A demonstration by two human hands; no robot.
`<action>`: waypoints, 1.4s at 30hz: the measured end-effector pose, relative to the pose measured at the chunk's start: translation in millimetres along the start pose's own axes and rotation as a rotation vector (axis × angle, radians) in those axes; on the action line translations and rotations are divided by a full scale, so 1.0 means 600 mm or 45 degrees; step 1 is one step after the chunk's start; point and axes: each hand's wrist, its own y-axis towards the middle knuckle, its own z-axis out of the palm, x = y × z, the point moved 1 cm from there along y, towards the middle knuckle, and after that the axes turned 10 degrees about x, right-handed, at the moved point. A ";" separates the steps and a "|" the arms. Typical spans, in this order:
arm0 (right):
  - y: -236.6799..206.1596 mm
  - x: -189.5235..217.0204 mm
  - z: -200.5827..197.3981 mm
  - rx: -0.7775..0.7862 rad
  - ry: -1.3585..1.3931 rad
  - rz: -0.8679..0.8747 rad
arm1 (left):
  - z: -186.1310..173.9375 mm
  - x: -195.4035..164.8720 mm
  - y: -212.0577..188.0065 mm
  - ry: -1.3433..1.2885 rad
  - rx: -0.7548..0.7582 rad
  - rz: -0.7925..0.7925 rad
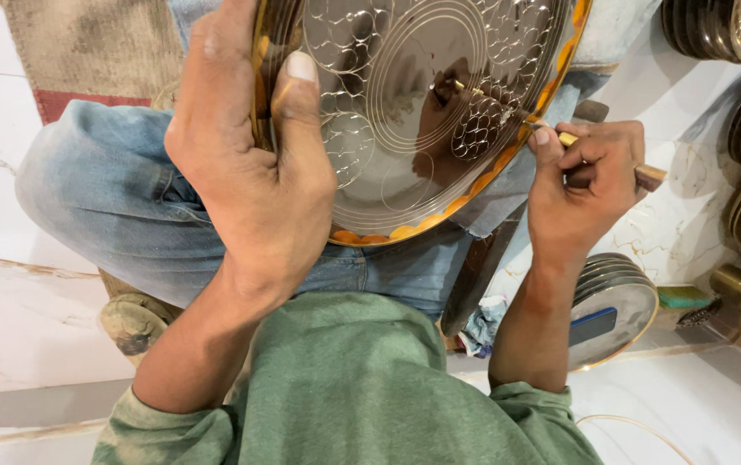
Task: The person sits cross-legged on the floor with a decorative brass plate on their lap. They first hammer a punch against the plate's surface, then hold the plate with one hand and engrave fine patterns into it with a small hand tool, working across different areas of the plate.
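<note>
- Gripping plate (414,112) rim: left hand (250,164), fingers clamped, thumb on face.
- Right hand (582,185) closed on tool (646,175), tip at plate's patterned edge.
- Plate stack (616,314) right, on floor.

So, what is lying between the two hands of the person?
In the head view, the round engraved metal plate spans the gap: the left hand grips its edge, and the right hand presses a thin tool on it.

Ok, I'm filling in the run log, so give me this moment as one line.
left hand: grips plate rim | right hand: holds tool, tip on plate | plate: on lap, tilted
</note>
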 end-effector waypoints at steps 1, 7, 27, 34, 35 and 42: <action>0.000 -0.003 -0.003 0.018 -0.006 -0.011 | 0.000 0.000 0.000 -0.004 0.001 -0.006; 0.011 -0.012 -0.018 0.132 -0.050 -0.088 | 0.002 0.002 -0.002 -0.007 -0.005 0.009; 0.019 -0.059 -0.043 0.324 0.470 -0.022 | 0.004 -0.003 0.001 0.037 -0.055 0.039; -0.010 0.004 -0.004 -0.301 0.678 0.236 | 0.006 -0.012 -0.002 0.106 -0.072 -0.082; -0.016 0.012 0.003 -0.292 0.561 0.197 | 0.009 -0.014 -0.004 0.080 -0.083 -0.031; -0.020 0.026 0.033 -0.280 0.356 0.165 | 0.010 -0.014 -0.012 0.058 -0.101 -0.018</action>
